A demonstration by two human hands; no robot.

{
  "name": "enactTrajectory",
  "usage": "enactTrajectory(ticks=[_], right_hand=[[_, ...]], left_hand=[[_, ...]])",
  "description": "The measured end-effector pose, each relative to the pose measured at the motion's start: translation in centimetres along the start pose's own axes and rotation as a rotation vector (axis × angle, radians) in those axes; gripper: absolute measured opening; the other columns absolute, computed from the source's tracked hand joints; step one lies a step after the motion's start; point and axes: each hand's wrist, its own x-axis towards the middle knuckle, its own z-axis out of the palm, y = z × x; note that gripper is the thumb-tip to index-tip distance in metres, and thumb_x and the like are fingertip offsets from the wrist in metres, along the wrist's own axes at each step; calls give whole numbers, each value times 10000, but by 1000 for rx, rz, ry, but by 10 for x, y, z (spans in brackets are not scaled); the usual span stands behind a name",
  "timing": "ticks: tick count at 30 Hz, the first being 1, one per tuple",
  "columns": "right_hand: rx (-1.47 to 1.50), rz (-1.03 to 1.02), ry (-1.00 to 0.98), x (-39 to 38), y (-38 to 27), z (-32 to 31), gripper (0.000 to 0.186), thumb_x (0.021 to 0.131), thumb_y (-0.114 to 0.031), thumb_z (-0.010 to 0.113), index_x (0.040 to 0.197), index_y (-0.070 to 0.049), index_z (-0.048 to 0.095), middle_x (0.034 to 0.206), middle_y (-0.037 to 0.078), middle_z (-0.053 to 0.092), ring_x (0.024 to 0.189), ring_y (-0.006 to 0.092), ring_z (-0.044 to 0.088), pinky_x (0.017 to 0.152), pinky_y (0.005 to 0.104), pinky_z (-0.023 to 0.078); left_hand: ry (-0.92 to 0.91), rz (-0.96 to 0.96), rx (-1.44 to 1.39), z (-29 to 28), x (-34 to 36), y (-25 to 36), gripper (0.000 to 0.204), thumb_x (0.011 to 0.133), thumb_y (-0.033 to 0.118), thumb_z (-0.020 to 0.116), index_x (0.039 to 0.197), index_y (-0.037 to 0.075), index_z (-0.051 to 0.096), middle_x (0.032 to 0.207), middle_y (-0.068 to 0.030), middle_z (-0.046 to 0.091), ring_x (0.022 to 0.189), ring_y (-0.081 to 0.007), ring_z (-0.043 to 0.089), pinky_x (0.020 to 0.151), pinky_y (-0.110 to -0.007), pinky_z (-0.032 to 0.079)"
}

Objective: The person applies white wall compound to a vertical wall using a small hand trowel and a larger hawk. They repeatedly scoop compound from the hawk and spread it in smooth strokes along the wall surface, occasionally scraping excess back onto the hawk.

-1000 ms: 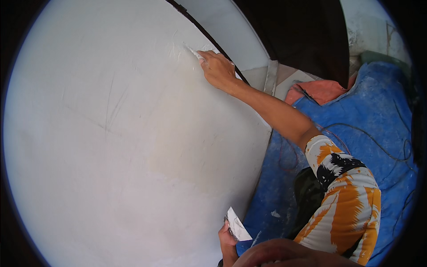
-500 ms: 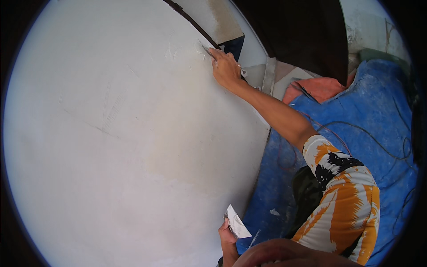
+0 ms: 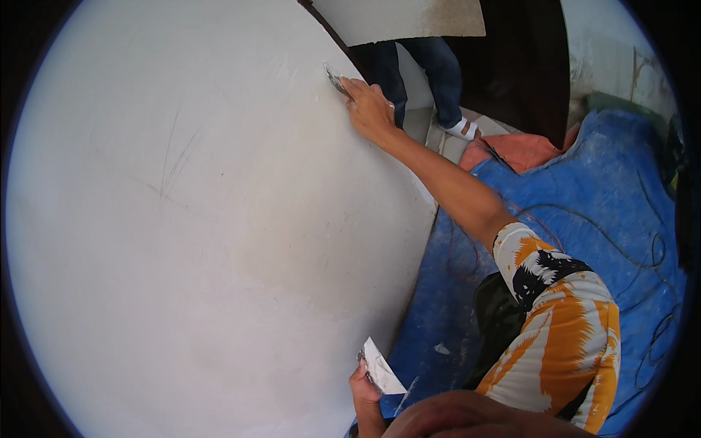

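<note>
A large off-white wall [image 3: 197, 219] fills the left and middle of the view. My right hand [image 3: 371, 113], reaching far up, grips a putty knife [image 3: 336, 79], its blade against the wall close to the dark edge strip. Whitish filler marks the wall around the blade, and some white sticks to my fingers. Low in the view, my left hand [image 3: 364, 387] holds a wide flat scraper [image 3: 382, 370] smeared with white filler, tilted and close to the wall's lower edge. Part of its grip is hidden by my fingers.
Beyond the wall's edge stands another person in blue jeans [image 3: 436, 69] and white sandals, upper body hidden by a pale board [image 3: 416, 20]. A dark panel [image 3: 518, 66] stands behind. A blue sheet [image 3: 569, 175] with cables covers the floor beside an orange-red cloth [image 3: 529, 150].
The other person's legs and foot have come into view beyond the edge, and the pale board has shifted right. My right hand stays at nearly the same spot, the knife blade turned slightly.
</note>
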Motion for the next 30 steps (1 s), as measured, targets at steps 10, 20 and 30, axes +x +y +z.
enactTrajectory(ticks=[10, 20, 30], right_hand=[[58, 58, 78, 68, -44, -24, 403, 995, -239, 480, 1373, -114, 541, 1326, 102, 587, 1143, 360, 563, 955, 511, 457], [193, -390, -64, -36, -104, -24, 421, 908, -129, 603, 1322, -84, 547, 1285, 103, 592, 1034, 315, 540, 910, 418, 477], [924, 932, -156, -132, -37, -62, 327, 995, -256, 552, 1258, -62, 533, 1080, 83, 668, 951, 240, 693, 677, 432, 600]], left_hand=[[-38, 8, -12, 1, 2, -12, 418, 921, 238, 604, 1271, 9, 582, 1180, -126, 676, 1044, -306, 655, 957, -448, 509], [-136, -150, -68, 32, 24, -20, 388, 939, 228, 600, 1253, 0, 593, 1163, -127, 680, 1034, -295, 664, 939, -435, 522], [-114, -296, -42, 80, 42, -7, 407, 962, 251, 606, 1268, -15, 570, 1197, -128, 663, 1044, -266, 660, 940, -417, 523]])
